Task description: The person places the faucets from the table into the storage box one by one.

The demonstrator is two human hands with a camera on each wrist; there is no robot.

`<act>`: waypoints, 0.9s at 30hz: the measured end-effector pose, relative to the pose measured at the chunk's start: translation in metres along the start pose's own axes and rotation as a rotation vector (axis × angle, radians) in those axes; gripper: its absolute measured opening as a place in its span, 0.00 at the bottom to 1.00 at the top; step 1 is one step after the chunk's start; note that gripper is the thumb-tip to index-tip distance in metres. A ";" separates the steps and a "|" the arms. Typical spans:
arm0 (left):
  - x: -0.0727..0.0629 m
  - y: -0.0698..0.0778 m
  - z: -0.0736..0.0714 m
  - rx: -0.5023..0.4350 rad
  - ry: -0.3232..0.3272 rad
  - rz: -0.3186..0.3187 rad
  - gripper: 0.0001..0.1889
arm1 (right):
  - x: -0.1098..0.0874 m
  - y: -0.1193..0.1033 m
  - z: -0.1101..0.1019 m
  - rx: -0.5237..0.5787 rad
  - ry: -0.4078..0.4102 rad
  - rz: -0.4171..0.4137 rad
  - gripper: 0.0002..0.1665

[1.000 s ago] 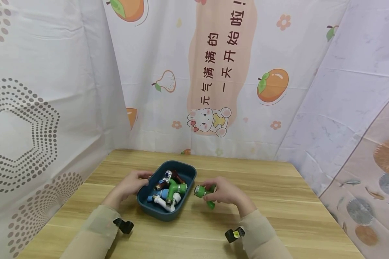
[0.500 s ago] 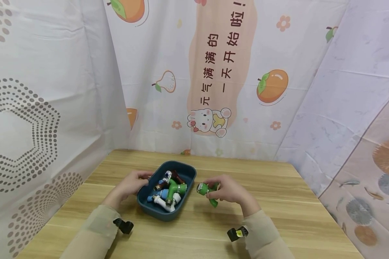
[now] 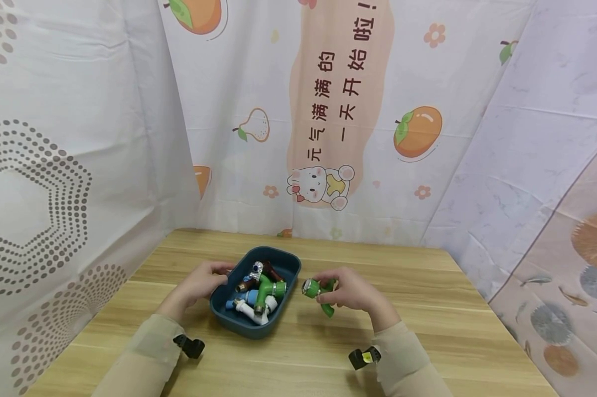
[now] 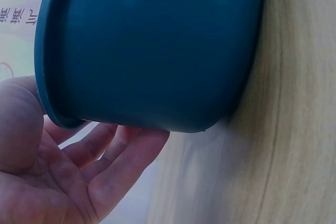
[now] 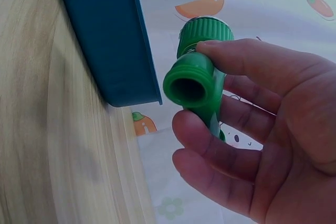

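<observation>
My right hand [image 3: 345,289] holds a green plastic tap [image 3: 312,289] in the air to the right of a dark blue box [image 3: 249,331]. In the right wrist view the thumb and fingers grip the tap [image 5: 189,85]; its ribbed cap points up and its round opening faces the camera. My left hand [image 3: 201,284] rests at the box's left side. The left wrist view shows its slightly bent fingers [image 4: 123,163] against the outer wall of the box [image 4: 157,51], thumb by the rim. Inside the box lie another green tap [image 3: 266,289], a white one [image 3: 249,311] and several others.
A blue tap [image 3: 249,298], dark red taps [image 3: 273,273] and a chrome piece [image 3: 257,268] are piled in the box. The box stands on a wooden table [image 3: 388,275]. Patterned curtains [image 3: 259,66] hang behind and on both sides.
My right hand has shifted slightly to the right with the green tap, moving it a little away from the box. The left hand and the box have stayed in place.
</observation>
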State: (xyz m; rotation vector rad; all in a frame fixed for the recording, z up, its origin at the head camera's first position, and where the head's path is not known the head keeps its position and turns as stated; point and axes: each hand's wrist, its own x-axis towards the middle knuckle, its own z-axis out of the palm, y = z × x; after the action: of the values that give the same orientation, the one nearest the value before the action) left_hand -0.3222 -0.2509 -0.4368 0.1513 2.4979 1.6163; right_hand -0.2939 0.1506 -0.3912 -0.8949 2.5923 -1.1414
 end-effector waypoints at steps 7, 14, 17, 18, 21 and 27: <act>0.000 0.000 0.000 -0.005 -0.007 0.002 0.25 | 0.001 0.000 0.000 -0.006 0.006 0.005 0.20; -0.001 0.003 -0.001 -0.001 -0.012 -0.002 0.24 | 0.003 0.001 -0.001 -0.012 0.000 0.000 0.20; 0.000 0.004 -0.002 -0.004 -0.017 -0.008 0.24 | 0.004 0.000 -0.002 -0.002 -0.003 -0.003 0.20; 0.000 0.004 -0.002 -0.007 -0.018 -0.013 0.24 | 0.004 0.000 -0.003 0.000 -0.001 -0.004 0.20; 0.000 0.003 -0.002 -0.007 -0.024 -0.015 0.24 | 0.005 -0.001 -0.004 0.007 0.003 0.002 0.20; 0.000 0.001 -0.001 0.011 -0.018 -0.011 0.24 | 0.006 -0.001 -0.005 0.022 0.007 0.020 0.21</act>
State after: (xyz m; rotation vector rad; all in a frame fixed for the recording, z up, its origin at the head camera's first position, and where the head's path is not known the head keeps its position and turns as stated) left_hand -0.3222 -0.2514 -0.4354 0.1519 2.4906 1.5897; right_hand -0.3003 0.1503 -0.3865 -0.8593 2.5832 -1.1679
